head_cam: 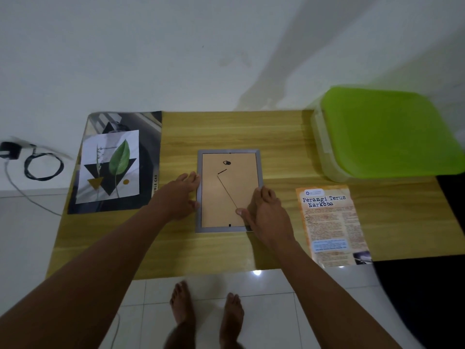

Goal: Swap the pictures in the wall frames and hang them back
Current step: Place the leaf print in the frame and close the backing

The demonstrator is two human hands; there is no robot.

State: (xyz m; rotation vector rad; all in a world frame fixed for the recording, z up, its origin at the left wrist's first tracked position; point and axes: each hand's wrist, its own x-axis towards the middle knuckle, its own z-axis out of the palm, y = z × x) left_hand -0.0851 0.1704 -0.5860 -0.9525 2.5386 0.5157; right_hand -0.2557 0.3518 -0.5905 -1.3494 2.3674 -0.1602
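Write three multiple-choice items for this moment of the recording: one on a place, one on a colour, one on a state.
1. Where does the leaf print lie?
A. On a dark poster, left of the picture frame
B. Inside a drawer
C. On the floor

2. What colour is the lid of the box at the right end of the table?
A. Red
B. Green
C. Blue

3. How is the picture frame placed?
A. Hanging on the wall
B. Flat on the table, face down
C. Standing upright against the wall

Answers:
1 A: the print rests on the poster at the table's left end.
2 B: the lid is bright green.
3 B: the brown backing with its hanger faces up.
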